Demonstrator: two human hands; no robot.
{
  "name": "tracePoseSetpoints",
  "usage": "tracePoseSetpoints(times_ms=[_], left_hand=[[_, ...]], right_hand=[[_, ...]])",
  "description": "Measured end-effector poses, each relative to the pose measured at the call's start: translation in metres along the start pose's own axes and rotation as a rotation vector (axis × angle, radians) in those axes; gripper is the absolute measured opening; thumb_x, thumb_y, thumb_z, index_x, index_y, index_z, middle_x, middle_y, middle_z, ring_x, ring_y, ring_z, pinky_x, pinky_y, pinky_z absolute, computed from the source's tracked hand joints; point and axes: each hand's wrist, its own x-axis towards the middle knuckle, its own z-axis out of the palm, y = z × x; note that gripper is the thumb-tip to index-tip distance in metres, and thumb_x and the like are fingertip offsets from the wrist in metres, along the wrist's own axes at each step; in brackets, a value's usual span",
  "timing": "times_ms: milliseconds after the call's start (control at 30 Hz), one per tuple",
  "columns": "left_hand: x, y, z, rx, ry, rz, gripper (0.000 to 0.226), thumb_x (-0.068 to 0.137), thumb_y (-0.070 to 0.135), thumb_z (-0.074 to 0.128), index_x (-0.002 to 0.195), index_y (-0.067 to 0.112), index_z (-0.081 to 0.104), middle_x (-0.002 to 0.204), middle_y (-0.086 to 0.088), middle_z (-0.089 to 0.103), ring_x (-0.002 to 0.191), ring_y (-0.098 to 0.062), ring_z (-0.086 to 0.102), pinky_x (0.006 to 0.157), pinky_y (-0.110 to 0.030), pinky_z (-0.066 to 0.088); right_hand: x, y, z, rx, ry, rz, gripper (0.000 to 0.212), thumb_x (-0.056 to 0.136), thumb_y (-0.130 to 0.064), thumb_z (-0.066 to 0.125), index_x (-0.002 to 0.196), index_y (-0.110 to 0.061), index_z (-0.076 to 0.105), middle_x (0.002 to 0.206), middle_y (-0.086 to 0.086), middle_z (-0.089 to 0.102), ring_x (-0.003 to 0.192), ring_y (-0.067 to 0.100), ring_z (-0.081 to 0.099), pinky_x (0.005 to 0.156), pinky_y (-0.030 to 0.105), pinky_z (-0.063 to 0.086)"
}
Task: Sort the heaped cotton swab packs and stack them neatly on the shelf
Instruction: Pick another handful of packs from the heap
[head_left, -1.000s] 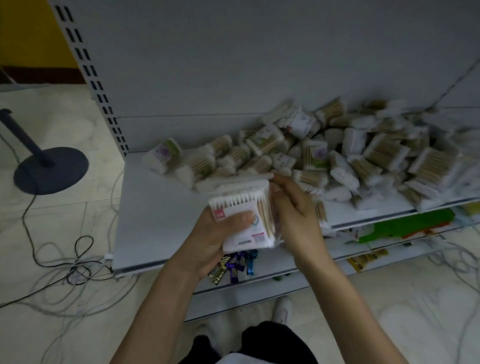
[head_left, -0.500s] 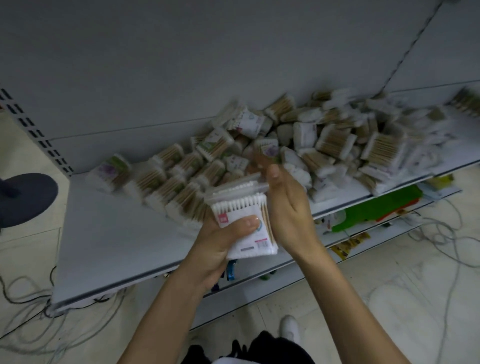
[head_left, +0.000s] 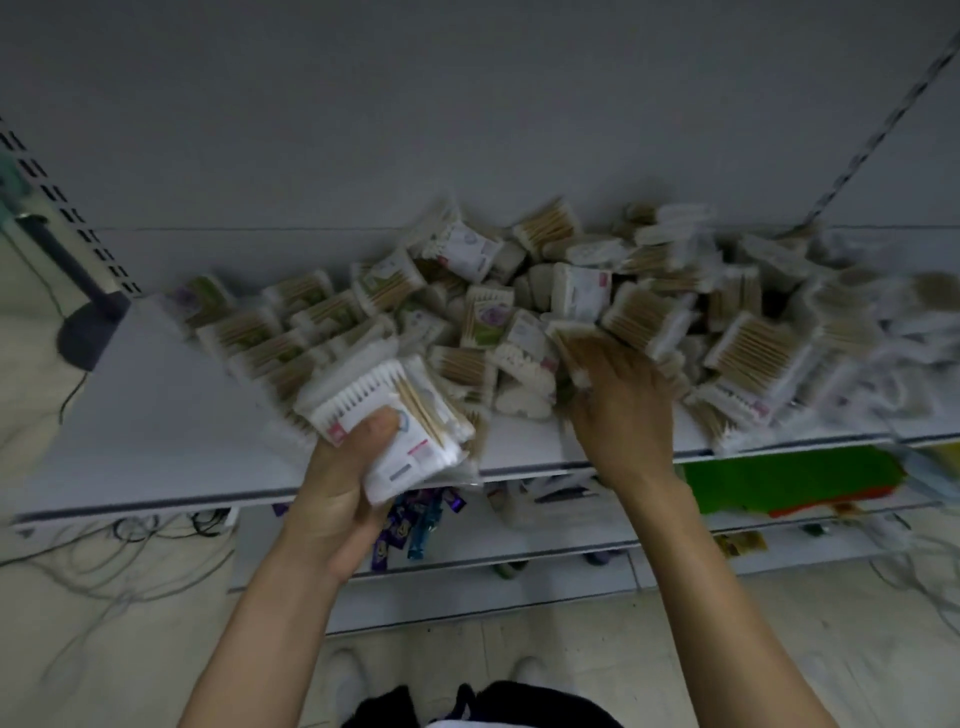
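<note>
**Bundle in one hand, the other reaching into the heap**

The held packs, a few white cotton swab packs pressed flat together, sit in the left hand just above the near edge of the shelf. The thumb is clamped across their face and the fingers wrap behind. The right hand lies palm-down on the near side of the heap. Its fingertips are buried among the packs, so I cannot tell whether it pinches one.

This looks like the collecting step, as no neat stack shows on the shelf. The next move calls for lifting a matching pack free without dragging its neighbours over the edge, then squaring it against the bundle.

The shelf carries the heap from its middle to its right end. The lower shelf holds purple and blue sachets and a green packet.
</note>
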Motion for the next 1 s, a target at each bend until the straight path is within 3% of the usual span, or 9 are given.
tracePoseSetpoints(times_ms=[133, 200, 267, 367, 467, 567, 767, 900, 1000], left_hand=[[-0.012, -0.032, 0.022, -0.116, 0.007, 0.028, 0.092, 0.020, 0.036, 0.099, 0.106, 0.018, 0.070, 0.107, -0.005, 0.073, 0.097, -0.019, 0.070, 0.074, -0.035, 0.060], [-0.017, -0.048, 0.033, -0.184, -0.035, 0.065, 0.080, 0.026, 0.040, 0.098, 0.101, 0.022, 0.076, 0.112, -0.003, 0.071, 0.106, -0.020, 0.066, 0.093, -0.045, 0.051], [-0.020, -0.063, 0.045, -0.288, -0.076, 0.085, 0.077, 0.031, 0.042, 0.097, 0.103, 0.024, 0.076, 0.119, -0.003, 0.068, 0.116, -0.023, 0.061, 0.100, -0.051, 0.041], [-0.025, -0.080, 0.060, -0.323, -0.085, 0.109, 0.075, 0.033, 0.046, 0.095, 0.103, 0.026, 0.076, 0.117, -0.003, 0.069, 0.112, -0.024, 0.064, 0.101, -0.049, 0.041], [-0.027, -0.086, 0.069, -0.317, -0.077, 0.094, 0.071, 0.032, 0.042, 0.096, 0.098, 0.025, 0.077, 0.112, -0.003, 0.071, 0.104, -0.022, 0.067, 0.094, -0.043, 0.048], [-0.026, -0.088, 0.069, -0.343, -0.083, 0.082, 0.077, 0.035, 0.039, 0.096, 0.107, 0.021, 0.075, 0.122, -0.007, 0.066, 0.112, -0.025, 0.063, 0.096, -0.043, 0.048], [-0.027, -0.095, 0.074, -0.303, -0.092, 0.127, 0.082, 0.047, 0.037, 0.093, 0.122, 0.016, 0.066, 0.138, -0.015, 0.054, 0.133, -0.033, 0.043, 0.112, -0.050, 0.031], [-0.033, -0.094, 0.067, -0.226, -0.028, 0.085, 0.116, 0.036, 0.030, 0.098, 0.138, 0.009, 0.048, 0.146, -0.022, 0.041, 0.137, -0.039, 0.036, 0.116, -0.059, 0.019], [-0.034, -0.091, 0.067, -0.227, -0.044, 0.138, 0.098, 0.039, 0.032, 0.097, 0.128, 0.014, 0.060, 0.136, -0.018, 0.054, 0.130, -0.037, 0.046, 0.107, -0.056, 0.038]], right_hand=[[0.006, 0.013, -0.014, 0.200, 0.081, 0.021, 0.043, 0.086, -0.002, 0.057, 0.127, -0.014, 0.059, 0.119, 0.007, 0.066, 0.106, 0.027, 0.062, 0.089, 0.036, 0.050], [0.003, 0.010, -0.034, 0.523, 0.119, 0.200, 0.035, 0.095, -0.012, 0.052, 0.128, -0.017, 0.058, 0.115, 0.001, 0.067, 0.102, 0.013, 0.061, 0.083, 0.020, 0.048], [-0.001, 0.005, -0.052, 0.931, 0.054, 0.368, 0.025, 0.096, -0.015, 0.053, 0.120, -0.021, 0.058, 0.096, -0.009, 0.066, 0.086, 0.000, 0.061, 0.071, 0.012, 0.048], [-0.012, 0.004, -0.069, 1.381, -0.116, 0.554, 0.016, 0.093, -0.012, 0.056, 0.104, -0.023, 0.055, 0.085, -0.013, 0.070, 0.087, 0.005, 0.067, 0.072, 0.019, 0.055], [-0.019, 0.005, -0.076, 1.390, -0.173, 0.547, 0.009, 0.091, -0.010, 0.058, 0.098, -0.015, 0.058, 0.083, -0.009, 0.071, 0.085, 0.011, 0.068, 0.068, 0.020, 0.054], [-0.026, 0.008, -0.076, 1.494, -0.162, 0.595, 0.011, 0.089, -0.006, 0.060, 0.096, -0.014, 0.059, 0.087, -0.002, 0.070, 0.089, 0.015, 0.068, 0.073, 0.024, 0.055], [-0.052, -0.010, -0.070, 1.513, -0.306, 0.481, 0.011, 0.086, -0.001, 0.064, 0.090, -0.008, 0.057, 0.079, -0.009, 0.069, 0.074, 0.006, 0.065, 0.066, 0.022, 0.053], [-0.050, -0.009, -0.066, 1.441, -0.395, 0.417, 0.010, 0.090, -0.001, 0.057, 0.087, -0.009, 0.062, 0.074, -0.011, 0.068, 0.073, 0.005, 0.062, 0.064, 0.016, 0.049], [-0.033, -0.008, -0.069, 1.365, -0.394, 0.307, 0.021, 0.095, -0.006, 0.050, 0.081, -0.005, 0.067, 0.072, -0.012, 0.069, 0.071, -0.003, 0.062, 0.065, 0.008, 0.045]])
